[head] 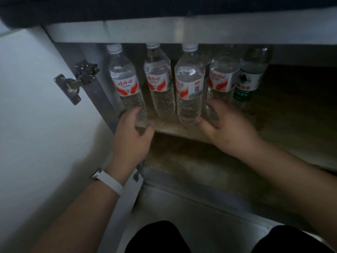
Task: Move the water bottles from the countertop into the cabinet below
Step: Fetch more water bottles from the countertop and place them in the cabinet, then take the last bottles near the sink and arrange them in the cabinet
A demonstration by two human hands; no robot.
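Note:
Several clear water bottles stand upright in a row on the cabinet shelf [169, 129]. The leftmost red-labelled bottle [124, 77] has my left hand [134, 132] wrapped around its base. To its right stand a second red-labelled bottle [159, 79] and a third [189, 83]. My right hand [224, 126] reaches in with fingers spread around the base of the fourth red-labelled bottle [221, 75], whose base is hidden; the grip is unclear. A green-labelled bottle [249, 79] stands at the right end.
The white cabinet door [32, 106] hangs open on the left, with a metal hinge [76, 81] at its edge. The dark countertop edge [164, 8] overhangs above. A lower cabinet floor [191, 165] lies beneath the shelf. My dark-clothed knees [158, 238] are at the bottom.

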